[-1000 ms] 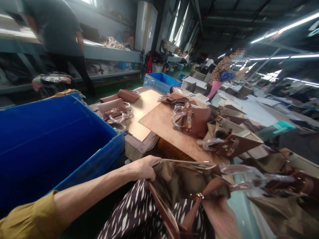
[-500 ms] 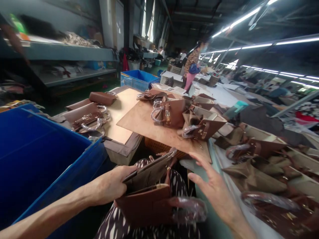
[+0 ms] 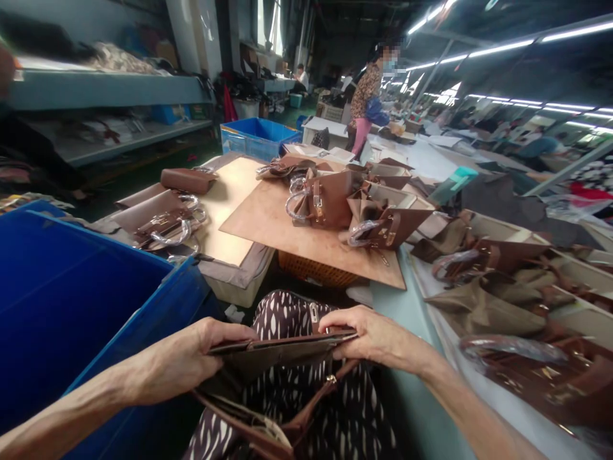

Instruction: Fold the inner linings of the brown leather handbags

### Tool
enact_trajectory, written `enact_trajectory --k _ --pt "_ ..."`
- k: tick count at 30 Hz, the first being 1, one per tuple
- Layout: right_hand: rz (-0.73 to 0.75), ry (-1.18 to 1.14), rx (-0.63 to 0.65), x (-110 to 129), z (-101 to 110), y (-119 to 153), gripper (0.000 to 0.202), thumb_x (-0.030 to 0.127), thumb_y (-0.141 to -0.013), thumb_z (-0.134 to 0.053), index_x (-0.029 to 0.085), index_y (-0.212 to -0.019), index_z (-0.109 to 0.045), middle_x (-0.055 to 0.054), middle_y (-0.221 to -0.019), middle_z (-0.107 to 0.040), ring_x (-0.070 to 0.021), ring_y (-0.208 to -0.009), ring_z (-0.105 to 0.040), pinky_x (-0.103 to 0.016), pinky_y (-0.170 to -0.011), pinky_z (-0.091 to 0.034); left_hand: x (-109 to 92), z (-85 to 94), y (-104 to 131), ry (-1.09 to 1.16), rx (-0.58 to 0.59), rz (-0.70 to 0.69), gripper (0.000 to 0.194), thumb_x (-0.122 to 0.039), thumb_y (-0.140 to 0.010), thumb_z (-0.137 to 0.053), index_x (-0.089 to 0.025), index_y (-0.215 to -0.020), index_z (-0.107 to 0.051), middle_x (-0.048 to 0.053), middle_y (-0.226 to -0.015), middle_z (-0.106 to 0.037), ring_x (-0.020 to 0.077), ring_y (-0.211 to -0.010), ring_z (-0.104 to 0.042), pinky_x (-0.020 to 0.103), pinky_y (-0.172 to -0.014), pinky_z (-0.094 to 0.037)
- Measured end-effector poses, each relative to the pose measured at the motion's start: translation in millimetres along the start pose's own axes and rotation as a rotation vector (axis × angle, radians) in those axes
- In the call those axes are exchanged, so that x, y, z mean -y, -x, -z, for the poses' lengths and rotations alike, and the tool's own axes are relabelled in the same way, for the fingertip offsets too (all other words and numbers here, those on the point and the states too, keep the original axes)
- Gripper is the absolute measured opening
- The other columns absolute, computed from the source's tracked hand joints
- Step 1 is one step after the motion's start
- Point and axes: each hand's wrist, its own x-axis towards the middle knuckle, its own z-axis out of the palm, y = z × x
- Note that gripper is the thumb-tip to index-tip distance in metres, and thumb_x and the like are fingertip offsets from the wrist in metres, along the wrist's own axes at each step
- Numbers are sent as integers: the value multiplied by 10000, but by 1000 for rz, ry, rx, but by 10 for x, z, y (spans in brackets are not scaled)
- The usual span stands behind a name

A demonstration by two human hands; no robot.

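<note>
Free moments ago, your right hand (image 3: pixel 371 335) is now gripping the brown bag (image 3: pixel 256 359) at two o'clock, joining your left hand (image 3: pixel 186 361), grasping at ten, for two-handed control.

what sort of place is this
Probably a bag-making factory or workshop: several similar brown leather-look handbags lie close together, a large open blue plastic bin stands at the left, and long white strip lights run overhead.

A bag (image 3: pixel 278 352) is over the lap (image 3: pixel 282 311), between left hand (image 3: pixel 186 361) and right hand (image 3: pixel 371 335). A bin (image 3: pixel 81 275) stands left, a table (image 3: pixel 405 319) with further bags (image 3: pixel 498 300) right; ahead, a board (image 3: pixel 261 220) bears handbags (image 3: pixel 335 201), with a second bin (image 3: pixel 253 142) beyond.
</note>
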Motion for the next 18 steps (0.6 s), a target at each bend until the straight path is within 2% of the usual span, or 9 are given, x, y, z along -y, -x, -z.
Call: enact_trajectory --k 4,10,13,18 --pt "-30 -281 143 -162 -28 -90 241 205 -693 -593 195 -933 -608 58 -723 -558 -103 -678 -517 -176 -595 -394 71 42 -50 118 129 28 413 -123 -619 -405 -216 -928 -664 -48 -875 -678 182 -866 -612 198 -719 -457" --pt "-79 -355 225 -272 -46 -151 348 208 -622 -664 201 -967 -622 42 -784 -588 -94 -677 -504 -163 -581 -395 292 104 -139 104 240 36 448 -125 -597 -446 -185 -998 -637 -19 -957 -673 199 -877 -610 202 -682 -462" --pt "-125 -316 199 -211 -117 -86 323 233 -660 -637 219 -983 -623 44 -761 -587 -100 -659 -506 -170 -560 -389 321 138 -141 77 220 12 449 -104 -604 -450 -194 -1010 -620 -33 -923 -668 179 -853 -605 188 -676 -451" --pt "-81 -117 28 36 -153 106 192 279 -715 -598 203 -886 -640 23 -764 -600 -137 -716 -529 -193 -594 -394 243 167 -61 -132 79 -25 493 -74 -596 -502 -222 -1060 -582 -73 -838 -648 125 -731 -577 135 -565 -397"
